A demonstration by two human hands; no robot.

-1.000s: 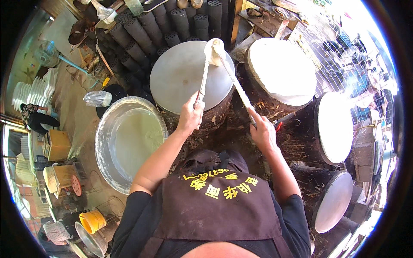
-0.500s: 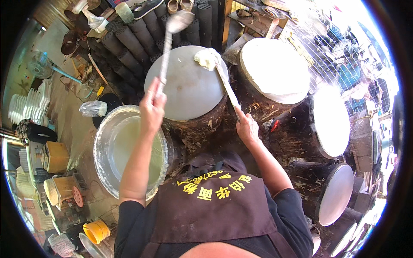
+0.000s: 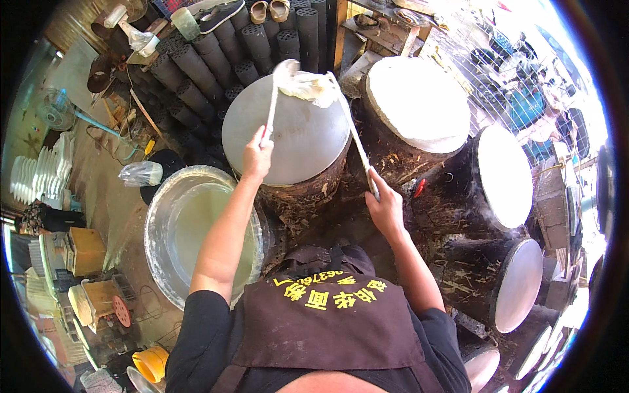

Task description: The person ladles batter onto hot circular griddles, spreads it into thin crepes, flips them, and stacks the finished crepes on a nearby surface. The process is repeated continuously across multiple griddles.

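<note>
a brown apron (image 3: 331, 327) with yellow lettering is covering the torso on the near side of the grey round plate (image 3: 288, 150). a wide metal basin (image 3: 157, 242) is standing left of and nearer than the plate, and it is holding pale liquid (image 3: 200, 226). the right hand (image 3: 386, 204) is working right of and nearer than the plate; its fingers are grasping the lower end of a long stick (image 3: 354, 134). a dark drum (image 3: 308, 196) is supporting the plate. the left hand (image 3: 257, 159) is showing over the plate's near-left edge; its fingers are grasping the handle of a ladle (image 3: 272, 108). at the plate's far side, a soft off-white mass (image 3: 313, 88) is extending between the ladle bowl and the stick tip; whether it is touching the plate cannot be told. a white-topped drum (image 3: 419, 105) is standing right of the plate. beyond the plate, perforated black cylinders (image 3: 209, 62) are standing in rows.
</note>
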